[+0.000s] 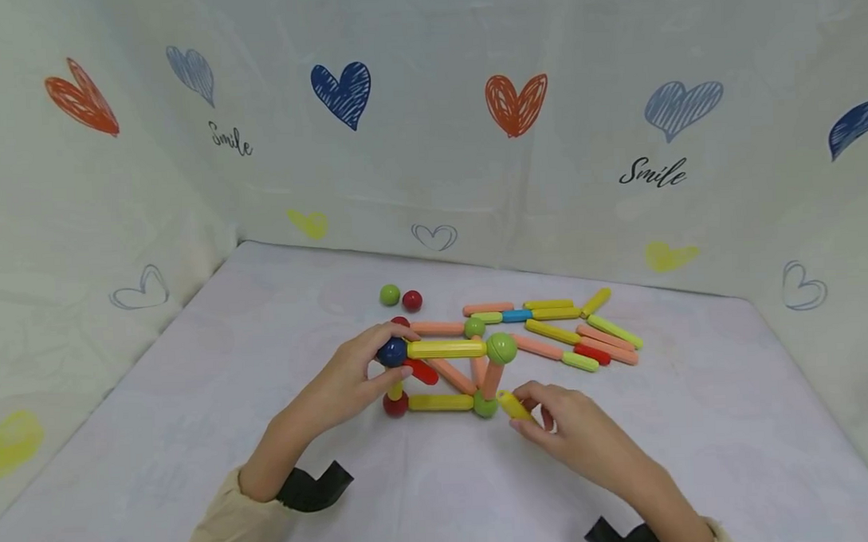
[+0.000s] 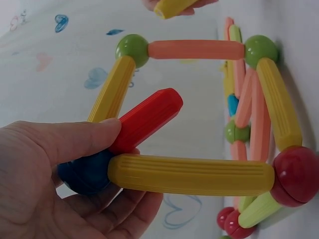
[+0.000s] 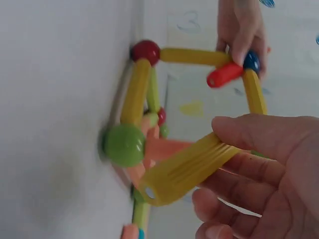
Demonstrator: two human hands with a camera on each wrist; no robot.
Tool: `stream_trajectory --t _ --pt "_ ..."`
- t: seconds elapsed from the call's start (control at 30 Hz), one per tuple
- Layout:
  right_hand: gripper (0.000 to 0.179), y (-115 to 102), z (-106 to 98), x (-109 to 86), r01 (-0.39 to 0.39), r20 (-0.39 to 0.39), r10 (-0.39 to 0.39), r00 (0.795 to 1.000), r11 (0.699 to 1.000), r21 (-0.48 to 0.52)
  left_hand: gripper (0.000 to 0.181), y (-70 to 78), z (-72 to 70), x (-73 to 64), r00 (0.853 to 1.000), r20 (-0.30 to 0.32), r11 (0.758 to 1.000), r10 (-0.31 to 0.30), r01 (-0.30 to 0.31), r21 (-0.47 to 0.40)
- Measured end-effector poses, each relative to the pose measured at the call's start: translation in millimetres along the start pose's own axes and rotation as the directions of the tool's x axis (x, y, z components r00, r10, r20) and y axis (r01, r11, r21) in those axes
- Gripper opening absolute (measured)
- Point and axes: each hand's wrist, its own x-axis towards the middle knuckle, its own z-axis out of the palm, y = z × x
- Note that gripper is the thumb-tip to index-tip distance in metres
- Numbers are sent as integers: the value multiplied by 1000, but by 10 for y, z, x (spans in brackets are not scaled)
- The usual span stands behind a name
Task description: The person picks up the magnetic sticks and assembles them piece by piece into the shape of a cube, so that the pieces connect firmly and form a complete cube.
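A frame of magnetic sticks and balls stands upright on the table. At its upper left corner my left hand [image 1: 355, 377] grips the blue ball [image 2: 84, 174] between thumb and fingers. A red stick [image 2: 149, 119] juts from that ball, the thumb tip against it. Yellow sticks, one along the top [image 1: 447, 349], and an orange-pink stick [image 2: 197, 50] join the blue ball, two green balls and a red ball [image 2: 296, 177] into a square. My right hand [image 1: 572, 426] pinches a loose yellow stick [image 3: 187, 172], its free end close beside the lower green ball [image 3: 124, 144].
Behind the square, more orange-pink sticks and a green ball [image 1: 474, 327] lie on the table. Farther right is a spread of loose sticks, among them a blue stick [image 1: 517, 316]. A green ball [image 1: 389, 295] and a red ball [image 1: 412, 301] sit at the back.
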Motion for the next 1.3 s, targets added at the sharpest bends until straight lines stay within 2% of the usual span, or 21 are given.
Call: stream_trajectory --t 0.17,0.33,0.57,0.93,1.3 --pt "28 -237 281 147 67 -58 -70 996 997 -45 39 -9 7 -4 1000 -4 1000 -1 1 -1" --pt "31 -378 416 313 101 -112 -112 987 990 -97 40 -10 8 -6 1000 -1 1000 12 -12 -15" --pt "30 -469 456 402 90 -143 -107 984 989 -121 40 3 3 2 1000 7 999 20 -20 -26" --pt "31 -494 521 451 67 -164 -82 983 993 -95 41 0 -34 -3 1000 4 999 30 -30 14" --pt "31 -462 600 469 93 -234 -112 966 991 -94 42 -10 -63 -16 999 11 999 31 -32 12"
